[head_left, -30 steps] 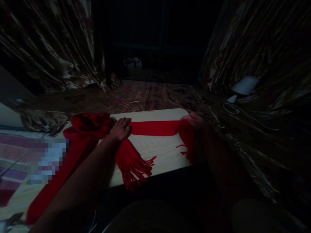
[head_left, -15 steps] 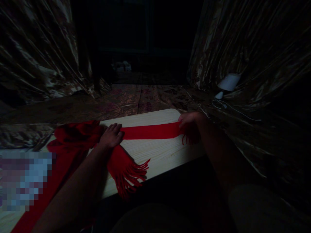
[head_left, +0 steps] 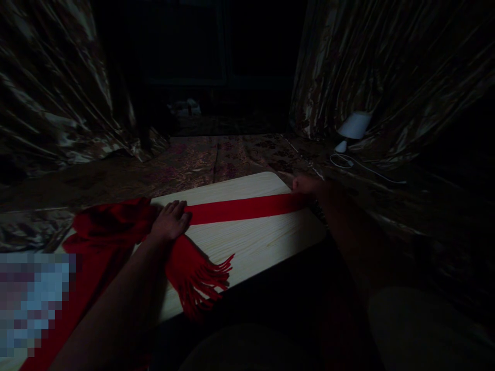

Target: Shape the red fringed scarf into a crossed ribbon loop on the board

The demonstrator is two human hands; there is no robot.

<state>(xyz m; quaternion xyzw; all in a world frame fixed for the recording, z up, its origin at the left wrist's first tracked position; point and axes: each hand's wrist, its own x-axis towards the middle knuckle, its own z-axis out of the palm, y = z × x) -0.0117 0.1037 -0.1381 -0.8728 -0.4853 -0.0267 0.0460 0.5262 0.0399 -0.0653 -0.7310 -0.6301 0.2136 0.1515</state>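
A red fringed scarf (head_left: 247,208) stretches in a narrow flat band across the pale wooden table. My left hand (head_left: 170,220) presses on it at the band's left end, fingers curled over the cloth. Below that hand one fringed end (head_left: 199,281) fans out towards the table's near edge. At the table's right side my right hand (head_left: 307,185) is closed on the other end of the band, pulling it taut; its fingers are dim and partly hidden. More of the scarf lies bunched left of my left hand.
The wooden tabletop (head_left: 232,247) has rounded corners. A blurred-out pale patch (head_left: 34,304) covers its left part. Beyond lies patterned cloth (head_left: 232,154) between hanging curtains (head_left: 50,77). A small white lamp (head_left: 355,125) with a cord stands at the right. The room is very dark.
My right hand has moved slightly outward past the table's right edge, and the band is longer. The fringe by that hand no longer shows. The view has shifted a little to the right.
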